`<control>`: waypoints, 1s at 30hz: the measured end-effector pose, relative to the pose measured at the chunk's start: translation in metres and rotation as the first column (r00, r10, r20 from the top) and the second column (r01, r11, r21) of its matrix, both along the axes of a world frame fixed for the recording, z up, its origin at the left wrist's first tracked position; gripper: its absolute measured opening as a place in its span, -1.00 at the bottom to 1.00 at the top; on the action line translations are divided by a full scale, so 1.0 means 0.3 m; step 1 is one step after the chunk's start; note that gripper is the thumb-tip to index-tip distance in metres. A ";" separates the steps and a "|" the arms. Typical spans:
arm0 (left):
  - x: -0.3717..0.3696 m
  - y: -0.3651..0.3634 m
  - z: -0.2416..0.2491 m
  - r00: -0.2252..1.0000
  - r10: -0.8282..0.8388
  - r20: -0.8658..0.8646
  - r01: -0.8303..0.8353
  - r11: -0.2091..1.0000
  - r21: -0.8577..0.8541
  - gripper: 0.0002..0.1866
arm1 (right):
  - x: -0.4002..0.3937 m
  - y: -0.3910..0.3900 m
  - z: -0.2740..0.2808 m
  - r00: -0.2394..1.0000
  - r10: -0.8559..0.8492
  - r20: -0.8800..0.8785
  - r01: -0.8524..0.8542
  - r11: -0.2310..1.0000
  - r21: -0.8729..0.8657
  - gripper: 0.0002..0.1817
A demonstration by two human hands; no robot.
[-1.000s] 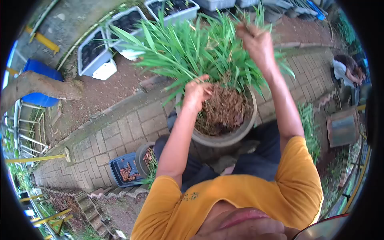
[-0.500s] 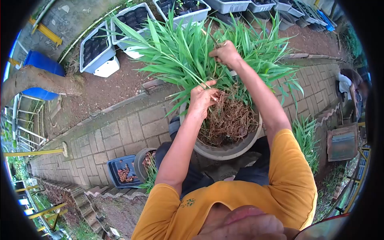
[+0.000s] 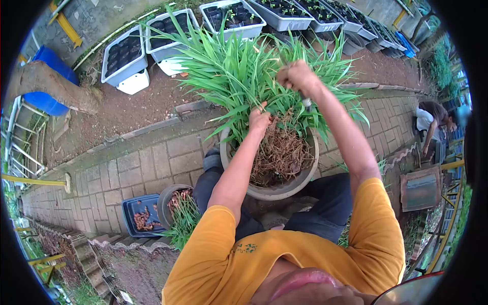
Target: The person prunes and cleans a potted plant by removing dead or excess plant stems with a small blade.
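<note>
A wide round grey pot (image 3: 274,192) stands between my legs, filled with a tangle of brown roots (image 3: 282,155). Long green leafy stalks (image 3: 229,66) rise from its far side and lean outward. Low among the stalks, my left hand (image 3: 260,120) is closed round stems at the edge of the roots. My right hand (image 3: 299,77) is raised over the leaves, slightly blurred, closed round a short hand tool (image 3: 306,103) with a dark shaft and pale end below the fist. The tool's other end is hidden in the hand and leaves.
Left of my legs are a dark blue tray (image 3: 133,203) with reddish rhizome pieces and a round bucket (image 3: 165,207) of pulled plants. Grey planter crates (image 3: 123,68) line the far bed. A co-worker (image 3: 432,116) bends at the right. Brick paving (image 3: 137,165) runs across.
My right hand has shifted slightly right and down, and the tool's pale end now shows below it. My left hand stays low at the stems. The whole view has shifted a little.
</note>
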State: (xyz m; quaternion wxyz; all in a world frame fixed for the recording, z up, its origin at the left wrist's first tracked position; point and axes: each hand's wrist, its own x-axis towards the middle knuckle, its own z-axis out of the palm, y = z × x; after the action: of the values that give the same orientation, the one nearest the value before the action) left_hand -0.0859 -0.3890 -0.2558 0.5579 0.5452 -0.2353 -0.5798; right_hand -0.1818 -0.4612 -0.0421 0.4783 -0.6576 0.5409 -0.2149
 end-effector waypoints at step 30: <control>0.196 0.245 0.072 0.946 0.298 -0.126 -0.262 0.933 0.246 -0.64 | 0.189 -0.180 -0.448 0.827 -0.407 0.388 0.333 0.910 0.246 -0.91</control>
State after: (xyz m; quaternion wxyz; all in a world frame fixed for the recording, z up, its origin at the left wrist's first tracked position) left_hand -0.0270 -0.3155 -0.2343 0.5866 0.5844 -0.0419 -0.5591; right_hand -0.1253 -0.5151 -0.1764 0.5884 -0.4333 0.5551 -0.3974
